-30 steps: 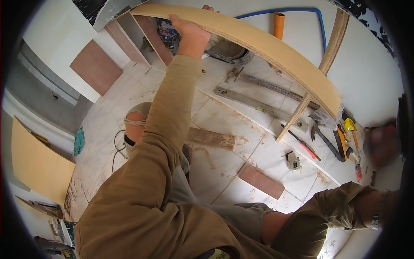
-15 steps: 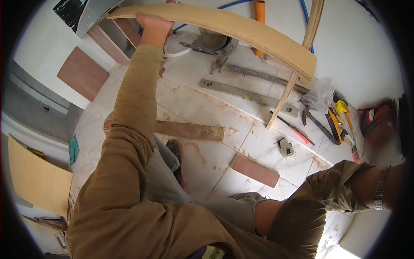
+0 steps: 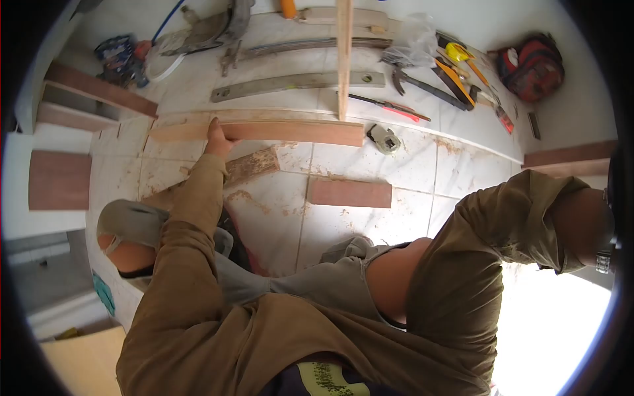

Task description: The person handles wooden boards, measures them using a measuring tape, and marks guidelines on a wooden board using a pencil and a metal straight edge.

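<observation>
Plank (image 3: 297, 134) runs 9-to-3, mostly toward 3 o'clock from your nearer left hand (image 3: 218, 140), which clasps it; right hand's grip unseen.

Board (image 3: 290, 132) in L hand (image 3: 218, 140) now lower & farther fr. cam than b4.
</observation>
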A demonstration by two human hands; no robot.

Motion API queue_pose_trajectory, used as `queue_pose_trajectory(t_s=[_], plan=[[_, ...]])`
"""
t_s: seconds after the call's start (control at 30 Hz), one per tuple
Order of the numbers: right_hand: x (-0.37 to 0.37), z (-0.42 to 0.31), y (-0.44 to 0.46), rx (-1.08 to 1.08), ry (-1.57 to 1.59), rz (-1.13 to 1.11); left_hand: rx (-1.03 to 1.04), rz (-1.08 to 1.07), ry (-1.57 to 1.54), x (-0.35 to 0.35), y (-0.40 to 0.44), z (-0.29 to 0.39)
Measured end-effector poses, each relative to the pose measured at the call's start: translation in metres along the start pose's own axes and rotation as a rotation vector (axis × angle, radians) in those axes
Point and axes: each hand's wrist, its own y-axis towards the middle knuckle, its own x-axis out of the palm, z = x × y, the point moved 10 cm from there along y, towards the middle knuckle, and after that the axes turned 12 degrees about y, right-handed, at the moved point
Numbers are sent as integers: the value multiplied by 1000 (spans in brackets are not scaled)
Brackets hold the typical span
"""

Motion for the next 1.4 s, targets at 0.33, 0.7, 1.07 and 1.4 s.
queue_pose_trajectory(t_s=[0.33,0.7,1.07,1.4], plan=[[-191,-154,-277,894,-1273,-443,867,-257,2385,74,102,28],[-87,-809,-543,1494,-2807,1014,552,-322,1570,161,22,35],[86,-995,-664,2148,-1842,2212,775,-403,1641,230,-37,36],[59,-911,-478,1814,-2918,1148,1000,-596,1591,285,-75,-10]])
